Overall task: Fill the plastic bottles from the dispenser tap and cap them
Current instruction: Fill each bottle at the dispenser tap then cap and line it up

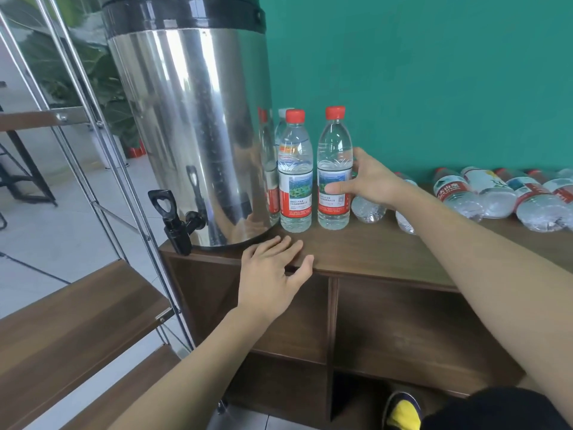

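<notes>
We find the dispenser point(192, 119) on the table's point(372, 246) left end, its tap point(176, 218) jutting past the left edge. Just right of it stand two capped bottles point(295, 172), a third tucked behind them. Further right, a row of bottles lying down point(496, 197) runs along the wall. A shelf rack point(77, 321) stands left of the table.

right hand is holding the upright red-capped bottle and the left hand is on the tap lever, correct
Not quite. In the head view the left hand rests flat on the cabinet edge, away from the tap lever. The right hand does hold the upright red-capped bottle.
</notes>
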A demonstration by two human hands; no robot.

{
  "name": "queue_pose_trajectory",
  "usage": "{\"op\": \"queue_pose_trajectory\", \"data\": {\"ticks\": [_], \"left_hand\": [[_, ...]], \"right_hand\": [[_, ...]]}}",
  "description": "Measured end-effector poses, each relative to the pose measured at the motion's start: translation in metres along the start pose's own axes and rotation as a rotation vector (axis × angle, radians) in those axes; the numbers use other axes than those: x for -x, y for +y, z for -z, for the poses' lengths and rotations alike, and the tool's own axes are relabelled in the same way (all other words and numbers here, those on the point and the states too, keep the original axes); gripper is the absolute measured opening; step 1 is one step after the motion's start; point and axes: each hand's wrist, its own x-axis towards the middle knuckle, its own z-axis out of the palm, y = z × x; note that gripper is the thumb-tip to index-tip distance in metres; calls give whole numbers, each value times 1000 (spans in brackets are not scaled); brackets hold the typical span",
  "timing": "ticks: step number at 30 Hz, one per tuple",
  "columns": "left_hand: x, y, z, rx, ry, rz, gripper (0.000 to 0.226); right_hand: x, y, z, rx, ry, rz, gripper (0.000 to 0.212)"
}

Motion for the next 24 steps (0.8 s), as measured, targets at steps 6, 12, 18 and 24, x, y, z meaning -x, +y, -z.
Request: {"op": "queue_pose_trajectory", "data": {"ticks": [6,12,18,24], "left_hand": [[0,-1,-1,12,-1,-2,55],[1,-3,0,6,-11,-24,54],[2,-2,-2,15,8,-30,53],[1,0,0,18,-3,-19,55]], "right_hand": [[-32,4,-1,-110,-61,-47,83],[-50,9,-1,-172,-161,-104,83],[-51,10,-7,-171,-191,-113,85],[-44,10,-13,-100,-145,-73,80]]}}
